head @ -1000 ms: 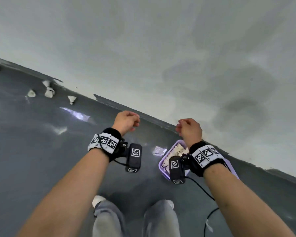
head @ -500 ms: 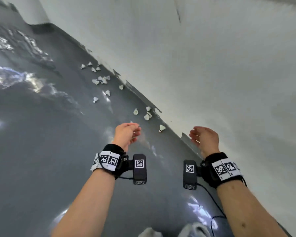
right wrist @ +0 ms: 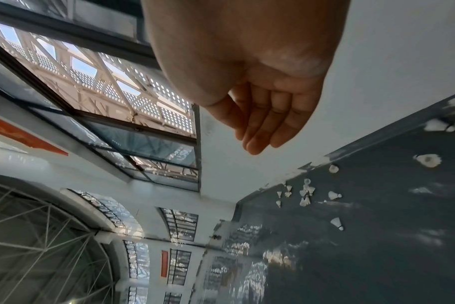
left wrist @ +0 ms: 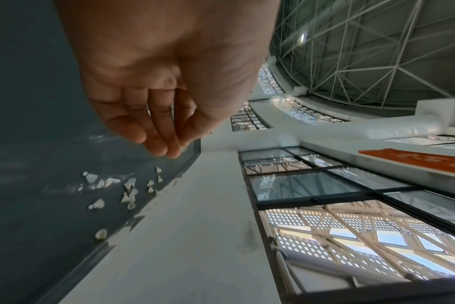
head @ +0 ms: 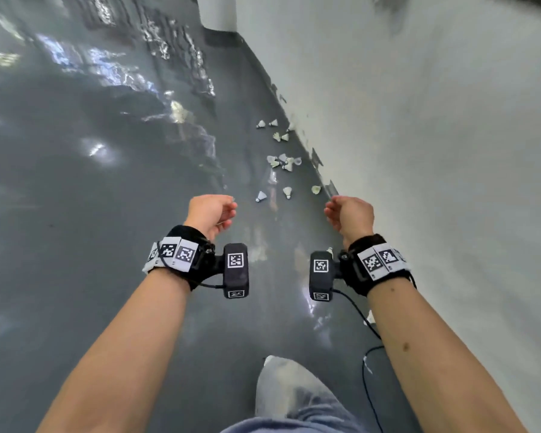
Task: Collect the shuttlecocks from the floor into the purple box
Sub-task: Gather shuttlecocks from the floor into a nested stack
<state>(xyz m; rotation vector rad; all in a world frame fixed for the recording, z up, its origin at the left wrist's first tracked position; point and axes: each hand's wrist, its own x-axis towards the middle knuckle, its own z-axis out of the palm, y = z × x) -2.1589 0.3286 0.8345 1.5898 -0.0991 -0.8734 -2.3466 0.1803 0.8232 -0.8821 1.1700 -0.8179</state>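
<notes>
Both hands (head: 211, 214) (head: 352, 215) hang loosely curled, holding nothing; shuttlecocks (head: 281, 162) line the wall's (head: 419, 151) edge.

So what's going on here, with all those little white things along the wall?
A person is gathering shuttlecocks off the grey floor of a sports hall. Right now both hands are empty: the left hand and the right hand are held out in front with fingers loosely curled. The shuttlecocks lie scattered ahead, near the foot of the white wall. The purple box meant for them is not in view.
</notes>
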